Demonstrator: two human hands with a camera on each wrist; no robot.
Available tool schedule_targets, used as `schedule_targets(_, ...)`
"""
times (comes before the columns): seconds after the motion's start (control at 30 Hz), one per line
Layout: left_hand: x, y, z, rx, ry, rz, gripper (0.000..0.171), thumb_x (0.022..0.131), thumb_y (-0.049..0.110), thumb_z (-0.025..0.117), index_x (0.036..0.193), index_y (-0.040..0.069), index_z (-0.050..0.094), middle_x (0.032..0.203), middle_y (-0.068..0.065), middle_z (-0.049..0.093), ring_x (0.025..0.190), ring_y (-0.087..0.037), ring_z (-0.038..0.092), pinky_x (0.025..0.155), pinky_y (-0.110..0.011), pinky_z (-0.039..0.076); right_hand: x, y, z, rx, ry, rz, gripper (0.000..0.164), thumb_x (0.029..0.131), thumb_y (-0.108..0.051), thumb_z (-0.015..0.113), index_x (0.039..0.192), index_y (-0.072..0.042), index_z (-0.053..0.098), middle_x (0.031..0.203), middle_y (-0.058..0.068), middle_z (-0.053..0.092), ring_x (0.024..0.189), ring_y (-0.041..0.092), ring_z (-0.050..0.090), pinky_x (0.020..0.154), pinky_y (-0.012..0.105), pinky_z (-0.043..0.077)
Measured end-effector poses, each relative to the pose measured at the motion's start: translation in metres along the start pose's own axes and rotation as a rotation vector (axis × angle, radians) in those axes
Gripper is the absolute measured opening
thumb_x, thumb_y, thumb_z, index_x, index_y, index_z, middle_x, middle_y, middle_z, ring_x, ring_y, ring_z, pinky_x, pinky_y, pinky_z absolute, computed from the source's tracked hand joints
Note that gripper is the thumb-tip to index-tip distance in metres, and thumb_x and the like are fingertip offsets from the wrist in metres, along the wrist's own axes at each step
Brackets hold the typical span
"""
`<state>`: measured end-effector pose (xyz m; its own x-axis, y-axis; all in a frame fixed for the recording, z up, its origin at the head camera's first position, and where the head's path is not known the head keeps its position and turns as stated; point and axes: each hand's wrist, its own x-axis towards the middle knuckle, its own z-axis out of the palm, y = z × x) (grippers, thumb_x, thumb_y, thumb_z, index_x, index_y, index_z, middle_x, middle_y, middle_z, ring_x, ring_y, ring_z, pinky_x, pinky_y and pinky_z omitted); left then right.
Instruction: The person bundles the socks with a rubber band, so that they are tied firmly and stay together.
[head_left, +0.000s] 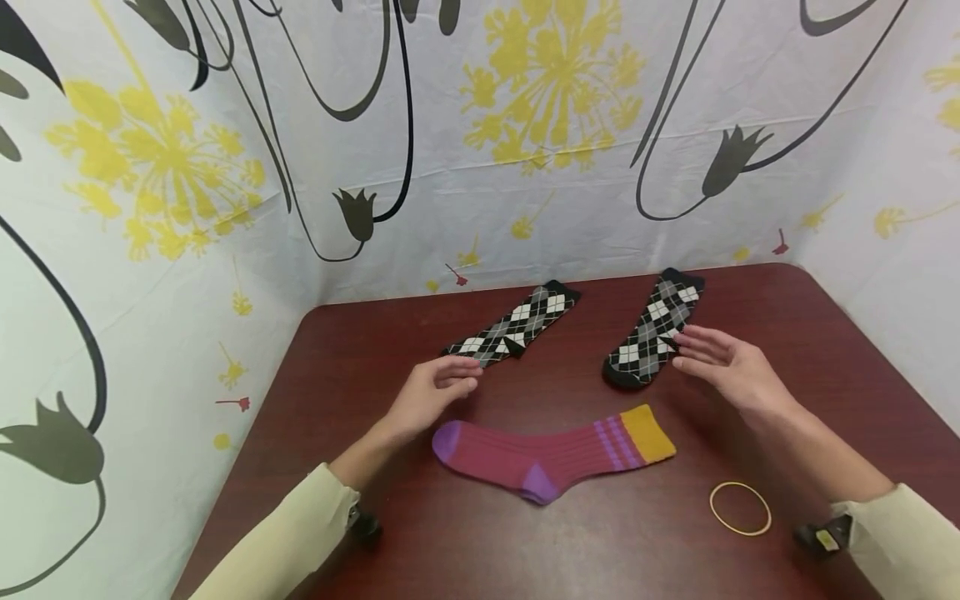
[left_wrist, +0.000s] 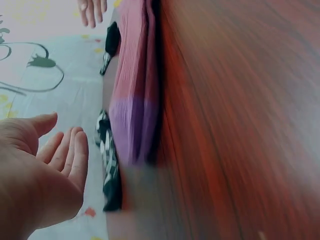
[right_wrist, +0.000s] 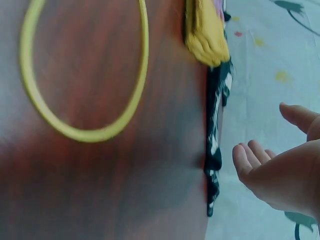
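In the head view a maroon sock (head_left: 510,454) with purple toe and heel and a mustard cuff lies flat across the table. Behind it are two black, grey and white argyle socks, a left one (head_left: 525,321) and a right one (head_left: 654,329). My left hand (head_left: 435,392) hovers by the near end of the left argyle sock, fingers loosely extended, holding nothing. Beside the right argyle sock is my right hand (head_left: 731,367), its fingers extended and holding nothing; whether the fingertips touch the sock I cannot tell. Both wrist views show the palms free of objects.
A thin yellow ring (head_left: 740,508) lies on the dark red wooden table (head_left: 600,542), right of the maroon sock and near the right forearm. A patterned white sheet (head_left: 450,150) hangs behind the table and along its sides.
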<state>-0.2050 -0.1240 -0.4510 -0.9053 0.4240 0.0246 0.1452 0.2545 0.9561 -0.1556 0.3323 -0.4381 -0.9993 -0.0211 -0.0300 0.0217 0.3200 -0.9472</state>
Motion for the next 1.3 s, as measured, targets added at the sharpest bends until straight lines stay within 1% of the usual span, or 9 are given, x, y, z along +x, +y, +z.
schedule_targets(0.17,0.022,0.003,0.025,-0.140,-0.035,-0.041,0.049,0.104,0.007,0.069,0.149,-0.006,0.055,0.143,-0.026,0.062,0.129,-0.040,0.064,0.097,-0.036,0.058,0.016,0.000,-0.016,0.033,0.029,0.053,0.080,0.105,-0.034,0.070,0.166,-0.001,0.030,0.125,-0.030,0.060,0.109,-0.019,0.055,0.089,0.009,0.046)
schedule_targets(0.3,0.038,0.007,0.046,-0.229,-0.042,-0.082,0.053,0.105,0.006,0.068,0.152,-0.007,0.049,0.147,-0.028,0.058,0.132,-0.037,0.062,0.102,-0.041,0.056,0.032,-0.001,-0.027,0.081,0.051,0.073,0.081,0.106,-0.033,0.069,0.167,-0.002,0.026,0.136,-0.019,0.059,0.106,-0.018,0.057,0.090,0.009,0.048)
schedule_targets(0.37,0.045,0.009,0.055,-0.271,-0.042,-0.105,0.055,0.105,0.006,0.068,0.154,-0.006,0.047,0.148,-0.028,0.057,0.132,-0.036,0.062,0.104,-0.043,0.055,0.041,-0.001,-0.032,0.123,0.060,0.082,0.081,0.106,-0.031,0.067,0.168,-0.001,0.024,0.149,-0.007,0.055,0.108,-0.016,0.058,0.091,0.010,0.049)
schedule_targets(0.43,0.051,0.012,0.065,-0.304,-0.040,-0.127,0.056,0.105,0.005,0.068,0.155,-0.006,0.046,0.149,-0.029,0.057,0.131,-0.035,0.063,0.105,-0.045,0.054,0.049,-0.003,-0.037,0.113,0.047,0.099,0.080,0.109,-0.034,0.063,0.169,-0.004,0.019,0.164,0.005,0.043,0.117,-0.012,0.055,0.098,0.013,0.048)
schedule_targets(0.53,0.060,0.015,0.079,-0.346,-0.041,-0.151,0.057,0.104,0.004,0.068,0.155,-0.007,0.046,0.149,-0.030,0.056,0.131,-0.035,0.063,0.106,-0.046,0.053,0.062,-0.003,-0.045,0.118,0.008,0.132,0.079,0.112,-0.039,0.054,0.171,-0.008,0.011,0.176,0.015,0.018,0.146,0.005,0.042,0.119,0.029,0.039)
schedule_targets(0.63,0.067,0.019,0.093,-0.383,-0.039,-0.171,0.056,0.103,0.003,0.068,0.154,-0.008,0.046,0.147,-0.031,0.057,0.130,-0.037,0.064,0.106,-0.045,0.054,0.075,-0.002,-0.052,0.137,-0.029,0.165,0.081,0.113,-0.044,0.047,0.171,-0.010,0.002,0.178,0.012,0.005,0.161,0.020,0.017,0.129,0.044,0.019)
schedule_targets(0.73,0.074,0.024,0.107,-0.418,-0.033,-0.199,0.055,0.103,0.002,0.069,0.152,-0.009,0.048,0.143,-0.029,0.061,0.129,-0.039,0.064,0.104,-0.043,0.055,0.085,0.001,-0.059,0.185,-0.028,0.192,0.082,0.113,-0.044,0.046,0.171,-0.012,-0.001,0.178,0.007,0.000,0.163,0.021,0.008,0.130,0.045,0.011)
schedule_targets(0.97,0.085,0.033,0.133,-0.438,-0.054,-0.245,0.056,0.101,0.003,0.071,0.152,-0.007,0.049,0.139,-0.022,0.066,0.127,-0.039,0.065,0.101,-0.038,0.057,0.105,0.011,-0.071,0.093,0.049,0.204,0.086,0.112,-0.044,0.048,0.169,-0.006,-0.003,0.177,0.016,0.000,0.162,0.029,0.009,0.129,0.048,0.015)
schedule_targets(1.3,0.092,0.037,0.157,-0.402,-0.066,-0.291,0.058,0.099,0.007,0.076,0.152,-0.002,0.053,0.147,-0.018,0.061,0.118,-0.029,0.071,0.098,-0.039,0.059,0.122,0.025,-0.079,0.163,0.128,0.287,0.074,0.113,-0.038,0.046,0.170,-0.009,0.008,0.177,0.009,0.005,0.161,0.029,0.008,0.128,0.041,0.017)
